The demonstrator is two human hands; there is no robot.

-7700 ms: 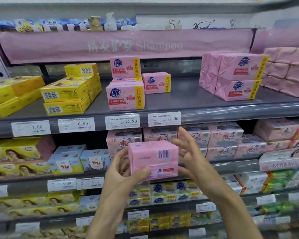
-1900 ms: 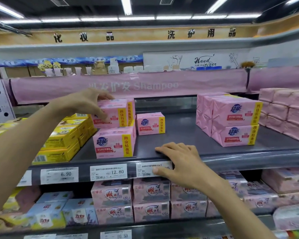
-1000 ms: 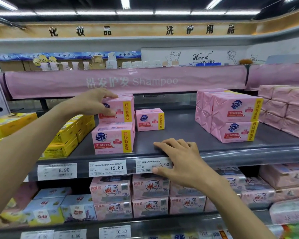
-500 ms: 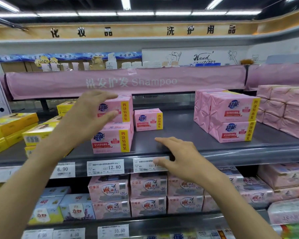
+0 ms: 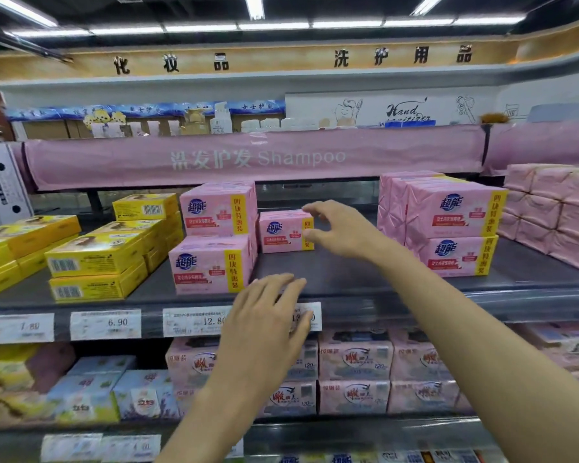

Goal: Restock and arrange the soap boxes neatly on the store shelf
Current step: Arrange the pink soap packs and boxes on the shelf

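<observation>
Soap box (image 5: 283, 232), single, small and pink, stands label-forward on the grey shelf (image 5: 348, 272). It sits well back from the front lip and just beside the two-high pink stack (image 5: 214, 238) on its left. Because it is recessed, a bare strip of shelf lies in front of it. Drawing it forward into line with the stack's lower pack is judged to be the step in hand.

Right hand (image 5: 341, 228) reaches in at the box's right end. Its thumb and forefinger are parted and its other fingers loosely spread, grasping nothing. Whether a fingertip already touches the carton cannot be told. The parted span suits a pinch on that end, probably chosen because the stack blocks the other side.

Left hand (image 5: 268, 315) lies with straight, released fingers across the shelf's front lip, covering part of the price labels (image 5: 194, 322). It holds nothing and likely steadies the body during the reach.

Farther right, well apart, a larger block of pink packs (image 5: 455, 225) stands two high with labels forward. This is the arrangement the lone box should presumably match. Yellow boxes (image 5: 96, 253) fill the shelf left of the stack, barcodes outward. A pink banner (image 5: 214, 158) marked "Shampoo" hangs above.
</observation>
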